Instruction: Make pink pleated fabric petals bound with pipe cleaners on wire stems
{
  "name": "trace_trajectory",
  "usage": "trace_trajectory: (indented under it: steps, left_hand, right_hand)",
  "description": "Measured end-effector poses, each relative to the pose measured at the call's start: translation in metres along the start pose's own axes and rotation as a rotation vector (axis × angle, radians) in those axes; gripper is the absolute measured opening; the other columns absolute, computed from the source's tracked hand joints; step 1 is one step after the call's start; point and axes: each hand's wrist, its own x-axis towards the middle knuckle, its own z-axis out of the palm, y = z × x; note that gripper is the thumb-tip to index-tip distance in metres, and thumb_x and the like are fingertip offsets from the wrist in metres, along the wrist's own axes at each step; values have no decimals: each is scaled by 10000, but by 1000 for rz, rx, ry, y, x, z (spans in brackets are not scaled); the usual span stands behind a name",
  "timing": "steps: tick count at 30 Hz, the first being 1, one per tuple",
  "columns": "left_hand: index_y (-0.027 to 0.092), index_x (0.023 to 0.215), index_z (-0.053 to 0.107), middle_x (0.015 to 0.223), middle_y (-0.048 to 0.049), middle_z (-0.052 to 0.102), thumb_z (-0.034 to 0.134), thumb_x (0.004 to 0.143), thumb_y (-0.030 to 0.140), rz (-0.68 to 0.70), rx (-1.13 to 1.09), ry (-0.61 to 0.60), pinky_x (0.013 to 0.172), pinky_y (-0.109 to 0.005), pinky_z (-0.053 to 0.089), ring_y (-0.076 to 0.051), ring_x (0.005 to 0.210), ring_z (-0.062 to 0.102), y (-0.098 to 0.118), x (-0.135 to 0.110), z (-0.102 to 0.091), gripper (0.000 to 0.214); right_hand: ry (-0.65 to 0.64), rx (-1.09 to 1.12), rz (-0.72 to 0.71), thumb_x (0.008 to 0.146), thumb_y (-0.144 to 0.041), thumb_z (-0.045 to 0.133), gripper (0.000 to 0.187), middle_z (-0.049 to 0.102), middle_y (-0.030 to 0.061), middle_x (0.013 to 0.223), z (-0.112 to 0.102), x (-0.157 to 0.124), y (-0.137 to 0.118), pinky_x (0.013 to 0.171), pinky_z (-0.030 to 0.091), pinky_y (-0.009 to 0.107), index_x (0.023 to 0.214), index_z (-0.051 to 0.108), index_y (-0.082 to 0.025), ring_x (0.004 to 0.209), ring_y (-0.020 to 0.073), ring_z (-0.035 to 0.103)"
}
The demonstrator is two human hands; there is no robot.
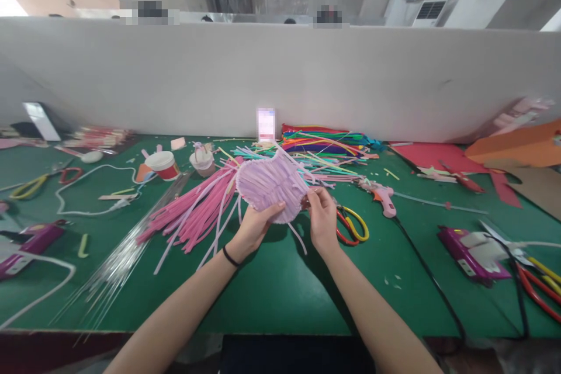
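I hold a flat lilac piece woven from fuzzy pipe cleaners (272, 184) above the green table (272, 292). My left hand (256, 225) grips its lower edge from below, fingers curled over the rim. At the piece's right edge my right hand (322, 216) pinches, fingers closed on a loose lilac strand. A black band sits on my left wrist. Loose ends stick out of the top of the piece.
Pink and white pipe cleaners (188, 216) fan out at left, beside thin wires (118, 263). Coloured pipe cleaners (324, 140) lie behind. Scissors (353, 225), a pink glue gun (381, 196), purple glue guns (468, 251), cups (164, 165) and red card (438, 158) surround.
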Motion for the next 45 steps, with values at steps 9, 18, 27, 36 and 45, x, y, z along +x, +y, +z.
trace_trajectory:
  steps: [9,18,27,36,45]
  left_hand:
    - [196,1144,640,1204,-80,661,808,637,192,6,35,-29,1027,-431,439,-288,1160,578,-2,-2,1,534]
    - [218,1154,644,1199,-67,666,803,647,199,-18,41,-55,1011,-416,459,-285,1152,585,-4,-1,-1,531]
    - [173,1211,600,1261,-113,621,804,633,218,6,104,-34,1067,-486,377,-307,1216,530,-5,-3,3,615]
    - [161,1172,612,1244,-93,636,780,659,209,143,172,104,1070,-428,380,-266,1198,552,-4,2,-2,543]
    - [176,1095,650,1148,-72,688,808,611,205,124,236,75,1044,-443,403,-267,1121,604,-8,3,-8,509]
  right_hand:
    - [15,-106,-31,839,-407,543,247,516,-40,635,-5,2,-5,553,379,225,717,537,-193,586,108,471]
    - [8,-29,14,793,-387,620,221,528,-36,625,-7,4,0,530,374,219,743,576,-176,566,101,471]
    - [28,-117,19,807,-419,589,246,487,-39,634,-6,3,2,509,359,226,761,546,-182,553,100,440]
    - [17,-832,-557,860,-351,568,328,521,103,1088,-8,-6,0,857,428,413,1157,543,-217,1020,242,488]
    - [-119,-932,-610,923,-322,482,173,583,77,968,-8,-9,-2,856,401,396,956,607,-209,979,236,504]
